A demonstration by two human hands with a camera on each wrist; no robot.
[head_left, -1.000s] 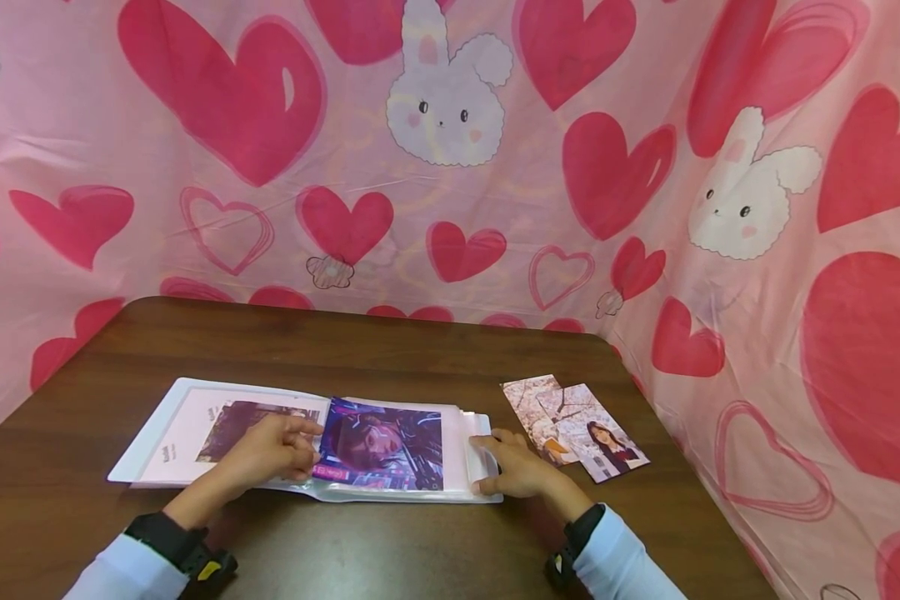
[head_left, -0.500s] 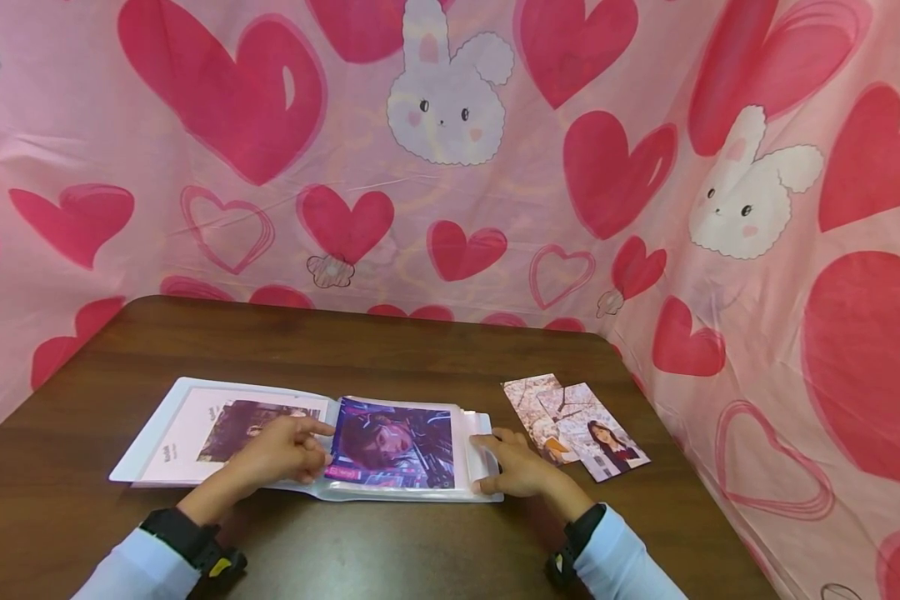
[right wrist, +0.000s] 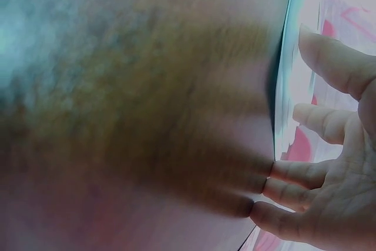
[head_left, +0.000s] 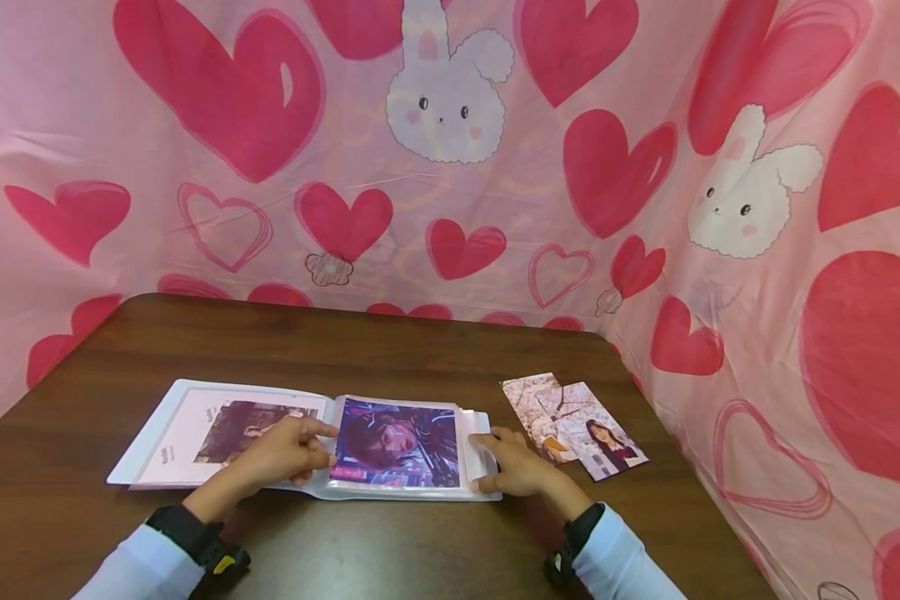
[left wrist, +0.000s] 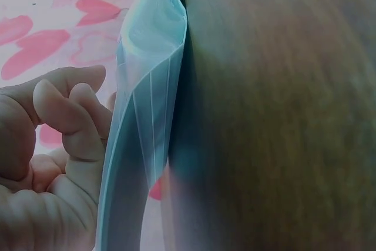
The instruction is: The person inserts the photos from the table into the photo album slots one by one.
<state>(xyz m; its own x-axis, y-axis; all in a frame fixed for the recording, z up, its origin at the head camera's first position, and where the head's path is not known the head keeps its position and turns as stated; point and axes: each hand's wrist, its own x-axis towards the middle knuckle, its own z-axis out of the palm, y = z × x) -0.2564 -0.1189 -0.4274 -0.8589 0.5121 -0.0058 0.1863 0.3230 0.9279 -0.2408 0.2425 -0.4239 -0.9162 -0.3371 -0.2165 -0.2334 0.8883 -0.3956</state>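
An open white photo album (head_left: 167, 417) lies on the brown table (head_left: 360, 350). A dark photo (head_left: 240, 421) sits in its left page. A purple-blue portrait photo (head_left: 401, 446) lies on the right page, seemingly in the clear sleeve. My left hand (head_left: 288, 452) pinches that photo's left edge, fingers curled; in the left wrist view the left hand (left wrist: 61, 127) sits against the stacked sleeve edges (left wrist: 144, 133). My right hand (head_left: 512, 463) rests with spread fingers on the album's right edge; in the right wrist view the right hand (right wrist: 329, 174) touches down beside the album edge (right wrist: 283, 80).
Two loose photos lie right of the album: a blossom picture (head_left: 531, 398) and, overlapping it, a picture of a person (head_left: 606, 446). A pink cloth with hearts and bunnies (head_left: 450, 167) hangs behind and to the right of the table. The table's right edge is close to the photos.
The purple photo has slid to the right on the right page, and my left hand has followed it. My right hand has stayed on the album's right edge.
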